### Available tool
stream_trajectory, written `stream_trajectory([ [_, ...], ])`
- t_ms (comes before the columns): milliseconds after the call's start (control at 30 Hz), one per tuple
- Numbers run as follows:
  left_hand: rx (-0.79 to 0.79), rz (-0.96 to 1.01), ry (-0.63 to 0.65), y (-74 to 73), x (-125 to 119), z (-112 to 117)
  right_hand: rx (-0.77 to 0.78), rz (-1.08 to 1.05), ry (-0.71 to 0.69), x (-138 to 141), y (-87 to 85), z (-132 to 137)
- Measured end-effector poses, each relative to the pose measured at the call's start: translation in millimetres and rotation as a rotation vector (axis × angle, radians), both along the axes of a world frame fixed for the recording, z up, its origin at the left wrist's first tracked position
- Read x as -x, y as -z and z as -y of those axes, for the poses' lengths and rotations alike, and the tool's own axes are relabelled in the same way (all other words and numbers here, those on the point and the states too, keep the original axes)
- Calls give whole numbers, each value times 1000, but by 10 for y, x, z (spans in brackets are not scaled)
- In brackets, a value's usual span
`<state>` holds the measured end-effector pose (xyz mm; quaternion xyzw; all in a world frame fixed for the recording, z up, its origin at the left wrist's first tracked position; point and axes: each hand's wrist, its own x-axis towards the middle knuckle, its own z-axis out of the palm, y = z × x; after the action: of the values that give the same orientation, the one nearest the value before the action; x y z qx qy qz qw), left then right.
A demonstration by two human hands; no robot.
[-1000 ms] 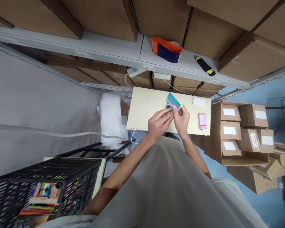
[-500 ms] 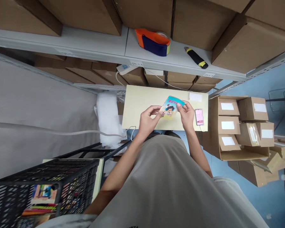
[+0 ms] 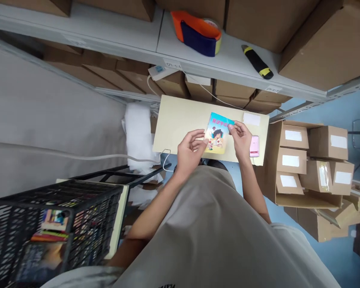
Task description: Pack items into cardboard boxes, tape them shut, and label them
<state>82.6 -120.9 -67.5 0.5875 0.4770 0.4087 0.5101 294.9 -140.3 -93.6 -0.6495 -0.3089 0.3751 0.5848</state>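
Observation:
A thin picture book point(image 3: 218, 136) with a blue-to-yellow cover and a cartoon figure is held over the cream table point(image 3: 180, 116), its cover facing me. My right hand point(image 3: 241, 138) pinches its upper right corner, thumb on the cover. At the lower left edge, my left hand point(image 3: 192, 151) has its thumb against the cover and its fingers curled behind or beside the edge. A phone point(image 3: 254, 146) with a pink screen lies on the table just right of my right hand. Near the table's back right corner rests a white label stack or paper point(image 3: 251, 119).
Above the table runs a grey shelf point(image 3: 123, 36) with an orange and navy band point(image 3: 198, 36) and a utility knife point(image 3: 257, 62). Cardboard boxes point(image 3: 291, 160) stand at right. A black crate point(image 3: 93, 224) holding books is at lower left; a white cable point(image 3: 78, 154) crosses the left side.
The book has turned from tilted to nearly upright and flat toward me, showing more of its cover. My view has shifted, so the shelf sits higher. Both hands still hold the book.

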Motion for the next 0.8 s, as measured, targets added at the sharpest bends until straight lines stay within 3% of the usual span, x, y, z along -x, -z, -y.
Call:
stream_trajectory([
  [67,203,93,-61,104,99,-61,33,-20,-38,41,120,-69],
  [167,367,107,-129,271,295,-139,62,-50,-104,195,293,-208],
  [433,429,46,-231,807,876,-385,128,-70,-273,746,655,-755],
  [633,466,61,-256,1277,1382,-913,202,96,-291,1242,978,-1363],
  [800,546,-11,-214,1901,1708,-1475,341,299,-258,1651,1530,-1962],
])
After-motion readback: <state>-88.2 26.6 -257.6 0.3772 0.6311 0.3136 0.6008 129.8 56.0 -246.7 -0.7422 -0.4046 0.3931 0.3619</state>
